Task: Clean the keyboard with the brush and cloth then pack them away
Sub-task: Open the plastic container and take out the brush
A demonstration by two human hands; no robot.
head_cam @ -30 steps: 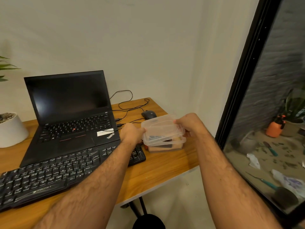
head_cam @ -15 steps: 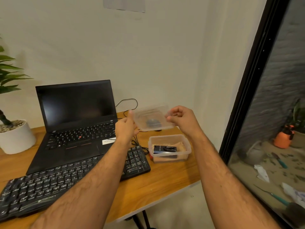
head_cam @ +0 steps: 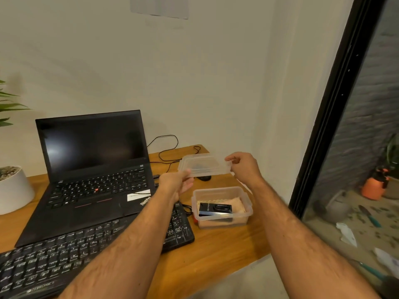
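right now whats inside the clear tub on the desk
The open tub holds a black brush-like case lying on a beige cloth. Anything under the cloth is covered. Both hands hold the lid above it.

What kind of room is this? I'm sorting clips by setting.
Most likely a home office or study corner: a wooden desk against a plain wall holds an open laptop, a separate keyboard and a potted plant, beside a dark-framed window onto a yard.
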